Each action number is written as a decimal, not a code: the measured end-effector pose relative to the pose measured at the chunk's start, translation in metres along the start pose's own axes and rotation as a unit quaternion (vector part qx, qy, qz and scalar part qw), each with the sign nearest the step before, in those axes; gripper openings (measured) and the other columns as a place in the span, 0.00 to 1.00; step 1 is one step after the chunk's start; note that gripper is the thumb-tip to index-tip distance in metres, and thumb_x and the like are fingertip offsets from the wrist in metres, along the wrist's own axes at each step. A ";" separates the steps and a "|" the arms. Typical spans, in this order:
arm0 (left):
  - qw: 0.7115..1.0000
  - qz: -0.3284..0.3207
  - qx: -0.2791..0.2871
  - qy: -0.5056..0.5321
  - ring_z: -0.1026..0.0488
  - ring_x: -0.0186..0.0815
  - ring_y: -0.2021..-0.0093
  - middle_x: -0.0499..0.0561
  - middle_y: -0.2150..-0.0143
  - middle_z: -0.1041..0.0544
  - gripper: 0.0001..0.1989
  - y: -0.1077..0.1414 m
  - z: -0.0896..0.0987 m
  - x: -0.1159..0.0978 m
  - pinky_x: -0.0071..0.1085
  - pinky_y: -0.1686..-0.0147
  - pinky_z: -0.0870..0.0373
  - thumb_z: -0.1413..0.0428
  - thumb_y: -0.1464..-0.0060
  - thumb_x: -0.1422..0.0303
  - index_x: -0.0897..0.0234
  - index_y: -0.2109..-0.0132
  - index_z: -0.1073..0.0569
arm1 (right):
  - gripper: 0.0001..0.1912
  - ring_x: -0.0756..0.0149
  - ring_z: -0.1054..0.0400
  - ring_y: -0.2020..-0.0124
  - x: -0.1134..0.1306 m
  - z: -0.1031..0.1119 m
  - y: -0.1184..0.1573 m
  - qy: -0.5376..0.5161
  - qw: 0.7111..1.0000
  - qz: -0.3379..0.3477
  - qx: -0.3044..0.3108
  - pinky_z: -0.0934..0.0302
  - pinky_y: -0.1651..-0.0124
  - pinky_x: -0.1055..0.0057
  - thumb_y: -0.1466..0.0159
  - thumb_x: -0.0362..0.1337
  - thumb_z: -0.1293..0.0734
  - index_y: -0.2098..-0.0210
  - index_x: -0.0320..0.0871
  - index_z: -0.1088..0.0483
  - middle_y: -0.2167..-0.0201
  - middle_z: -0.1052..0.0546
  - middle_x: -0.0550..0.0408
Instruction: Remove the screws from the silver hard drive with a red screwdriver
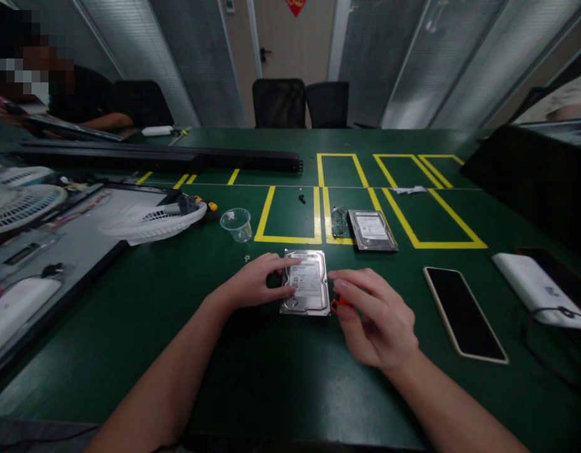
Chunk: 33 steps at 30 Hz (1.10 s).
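A silver hard drive (312, 289) lies label up on the green table in front of me. My left hand (257, 281) steadies it from the left, with thumb and index finger stretched over the label and the other fingers curled at its edge. At the drive's right edge, my right hand (373, 308) pinches a small orange-red object (337, 304). Most of that object is hidden by the fingers, so its kind cannot be made out. Farther back sits a second hard drive (373, 229), beside a small clear item (338, 221). Tiny shiny bits (247, 258) lie left of the nearer drive.
A clear plastic cup (236, 224) stands behind my left hand. On the right lie a phone (464, 314) and a white box-shaped device (540, 289) with a cable. White fan grilles (153, 220) and a large panel (83, 239) fill the left. A person (92, 100) sits far left.
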<state>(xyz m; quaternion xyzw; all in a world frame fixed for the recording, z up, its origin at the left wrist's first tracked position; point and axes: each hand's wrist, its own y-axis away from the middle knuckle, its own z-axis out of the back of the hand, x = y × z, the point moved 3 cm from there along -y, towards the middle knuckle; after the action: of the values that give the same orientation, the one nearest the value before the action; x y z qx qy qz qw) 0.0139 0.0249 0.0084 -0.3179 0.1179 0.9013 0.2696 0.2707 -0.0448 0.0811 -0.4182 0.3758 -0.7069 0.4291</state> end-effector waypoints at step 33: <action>1.000 -0.004 -0.001 -0.005 0.29 0.42 0.50 0.53 0.49 0.27 0.35 0.000 -0.001 0.001 0.39 0.48 0.32 0.36 0.32 0.51 0.45 0.23 0.34 | 0.30 0.57 0.17 0.57 -0.006 -0.005 0.002 -0.064 0.998 -0.012 -0.015 0.19 0.58 0.58 0.35 0.23 0.30 0.34 0.43 0.30 0.54 0.15 0.44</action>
<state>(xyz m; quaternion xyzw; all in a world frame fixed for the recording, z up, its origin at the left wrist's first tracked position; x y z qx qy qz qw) 0.0136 0.0252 0.0071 -0.3139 0.1145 0.9021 0.2733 0.2681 -0.0388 0.0756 -0.4735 0.3532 -0.6780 0.4375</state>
